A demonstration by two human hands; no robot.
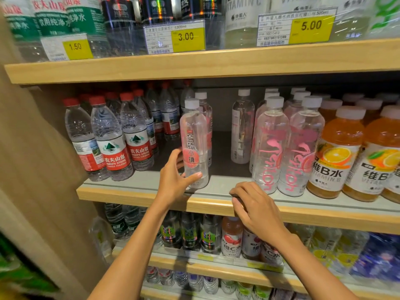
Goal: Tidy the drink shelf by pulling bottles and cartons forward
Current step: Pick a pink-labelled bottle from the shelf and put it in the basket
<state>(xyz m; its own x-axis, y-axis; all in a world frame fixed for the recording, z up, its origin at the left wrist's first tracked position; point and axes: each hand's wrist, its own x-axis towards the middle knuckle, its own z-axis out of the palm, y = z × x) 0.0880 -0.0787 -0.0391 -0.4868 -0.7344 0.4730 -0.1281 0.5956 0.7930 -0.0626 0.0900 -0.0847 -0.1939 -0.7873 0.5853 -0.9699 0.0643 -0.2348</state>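
Clear plastic bottle [194, 146], white cap, round pink label with dark characters. It stands upright near the front of the wooden middle shelf [134, 194], base just behind the grey front strip. Red-capped water bottles [112, 146] stand to its left and an open gap lies to its right.

Left hand [175, 180] holds it low on the body, thumb across the front near the base, fingers wrapped round the far side. Right hand [255, 208] grips the shelf's front lip just right of the bottle, fingers curled over the edge, nothing else in it.

Handling, as judged:
- Looks full, so fairly heavy for one hand.
- Thin walls will give a little under a squeeze.
- Smooth label film is likely slick.
- Tall and narrow, so tippy if dragged from the top.
- The low hold suits sliding; mid-body would suit lifting.

Hard to read:
- A second similar bottle [205, 113] stands directly behind, mostly covered.
- One lone white-capped bottle [242, 128] is set well back in the gap.
- Rows behind the pink-lettered clear bottles [270, 148] and orange drink bottles [337, 154] show little but caps, so depth is unclear.
- The right edge is cut off.
- The upper shelf's labels are blurred.
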